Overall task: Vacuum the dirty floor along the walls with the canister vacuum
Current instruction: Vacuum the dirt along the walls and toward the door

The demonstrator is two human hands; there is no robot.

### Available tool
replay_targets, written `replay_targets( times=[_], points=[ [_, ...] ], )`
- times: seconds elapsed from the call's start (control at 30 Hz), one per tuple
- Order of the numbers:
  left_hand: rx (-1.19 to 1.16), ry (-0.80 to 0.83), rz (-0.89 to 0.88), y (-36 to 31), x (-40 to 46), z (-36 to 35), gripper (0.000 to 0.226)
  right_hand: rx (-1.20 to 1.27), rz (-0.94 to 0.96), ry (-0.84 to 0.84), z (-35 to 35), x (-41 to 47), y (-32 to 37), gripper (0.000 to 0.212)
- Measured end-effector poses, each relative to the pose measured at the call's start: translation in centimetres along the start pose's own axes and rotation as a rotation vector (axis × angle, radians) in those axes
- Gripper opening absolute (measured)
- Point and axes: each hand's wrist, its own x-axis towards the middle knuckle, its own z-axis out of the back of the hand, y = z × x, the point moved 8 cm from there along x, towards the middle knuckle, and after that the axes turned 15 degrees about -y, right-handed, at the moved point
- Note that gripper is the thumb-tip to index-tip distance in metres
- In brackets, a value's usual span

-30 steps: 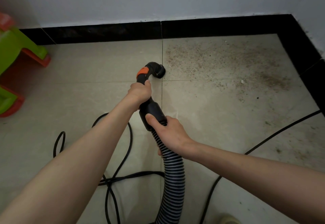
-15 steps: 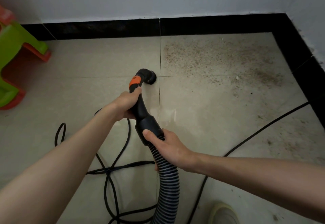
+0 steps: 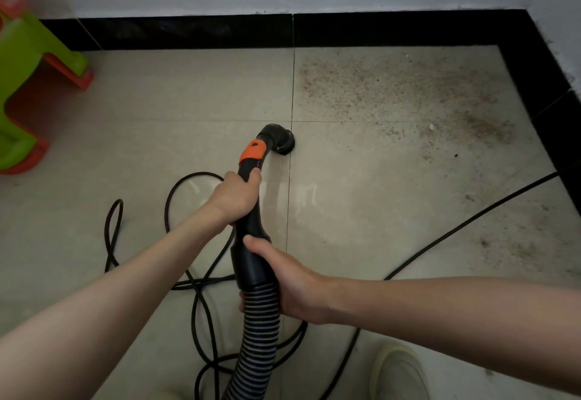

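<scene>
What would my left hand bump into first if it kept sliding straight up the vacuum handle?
Probably the orange collar on the handle, just ahead of your left hand. Past it sits the black nozzle on the floor.

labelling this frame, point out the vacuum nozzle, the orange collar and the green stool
vacuum nozzle (image 3: 280,141), head view, black elbow at the floor
orange collar (image 3: 252,151), head view, its top face
green stool (image 3: 26,42), head view, its green leg
</scene>
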Motion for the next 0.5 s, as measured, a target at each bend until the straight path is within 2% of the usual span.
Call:
replay_targets(
  times=[0.1,0.2,0.5],
  points=[
    [0.057,-0.053,-0.003,-0.3,-0.5,-0.2,0.056,0.017,-0.016,-0.012,0.7,0.1,-0.3,0.048],
    [0.057,-0.079,0.008,-0.7,-0.3,0.0,0.056,0.006,0.01,-0.029,1.0,0.6,0.3,0.048],
    [-0.172,-0.069,0.095,-2.2,3.6,-0.2,0.059,-0.085,0.102,-0.114,2.6,3.4,4.9,0.053]
  ],
)
